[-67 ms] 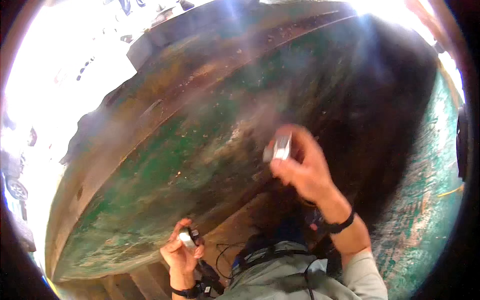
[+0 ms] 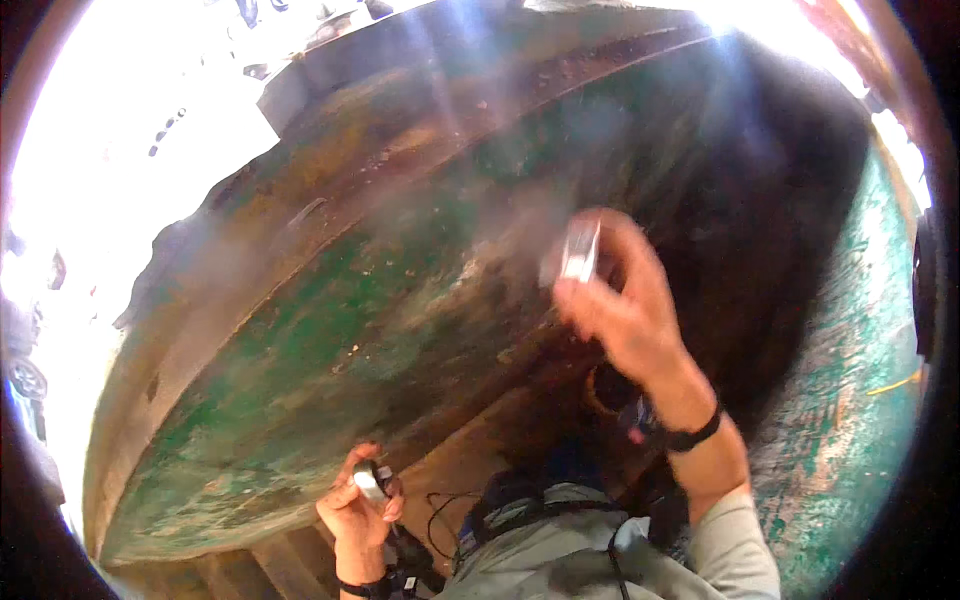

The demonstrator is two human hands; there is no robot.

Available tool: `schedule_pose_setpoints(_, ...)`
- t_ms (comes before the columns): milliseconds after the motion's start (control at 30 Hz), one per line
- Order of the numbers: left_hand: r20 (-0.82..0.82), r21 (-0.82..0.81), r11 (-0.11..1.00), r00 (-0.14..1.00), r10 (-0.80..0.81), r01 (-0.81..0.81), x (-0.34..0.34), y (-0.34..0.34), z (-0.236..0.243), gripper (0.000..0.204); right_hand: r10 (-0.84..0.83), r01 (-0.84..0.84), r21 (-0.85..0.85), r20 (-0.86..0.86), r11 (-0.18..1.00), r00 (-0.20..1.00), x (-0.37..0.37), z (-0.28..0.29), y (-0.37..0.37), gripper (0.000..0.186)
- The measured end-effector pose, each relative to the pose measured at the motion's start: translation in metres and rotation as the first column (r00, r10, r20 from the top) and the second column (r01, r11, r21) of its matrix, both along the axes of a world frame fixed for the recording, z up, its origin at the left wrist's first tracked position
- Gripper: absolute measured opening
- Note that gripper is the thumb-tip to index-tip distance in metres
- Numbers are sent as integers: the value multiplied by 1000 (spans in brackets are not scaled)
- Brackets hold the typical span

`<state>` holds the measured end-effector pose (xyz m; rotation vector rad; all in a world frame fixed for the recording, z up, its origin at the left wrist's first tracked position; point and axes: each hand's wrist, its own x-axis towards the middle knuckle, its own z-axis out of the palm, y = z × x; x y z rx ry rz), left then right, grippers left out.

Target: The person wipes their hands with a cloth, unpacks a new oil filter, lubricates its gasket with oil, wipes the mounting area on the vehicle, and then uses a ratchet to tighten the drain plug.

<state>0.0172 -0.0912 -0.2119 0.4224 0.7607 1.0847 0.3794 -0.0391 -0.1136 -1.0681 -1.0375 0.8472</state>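
Observation:
My right hand (image 2: 635, 315) grips a small silver block (image 2: 580, 252), blurred, with a greyish part at its left side. It is at a large curved surface (image 2: 330, 310), worn green and brown like a boat hull; whether block and surface touch, I cannot tell. Lower left, my left hand (image 2: 345, 515) has its fingers curled round a rounded silver object (image 2: 369, 480) with dark parts. The exact kind of either object is unclear. Both wrists wear black bands.
A thin black cable (image 2: 437, 520) loops beside my waist. Brown boards (image 2: 260, 565) run below the curved surface. On the right stands a scuffed green wall (image 2: 850, 400) with a yellow cord (image 2: 893, 384). Beyond the upper left edge, glare washes out the background; a vehicle wheel (image 2: 27, 378) shows there.
My right hand has moved up and slightly right with the silver block. My left hand stays almost in place, still holding its silver object.

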Motion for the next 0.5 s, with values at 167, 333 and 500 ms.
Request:
schedule_pose_setpoints(167,76,-159,985,994,80,-67,-29,-21,-38,59,-206,119,201,496,972,844,25,134,101,37)
schedule_pose_setpoints(333,62,-189,966,980,188,-174,-37,-23,-71,50,-343,365,133,719,922,605,79,196,211,35)
schedule_pose_setpoints(500,79,-133,946,949,306,-294,-44,-47,-68,58,-517,248,476,845,844,137,47,211,290,32)
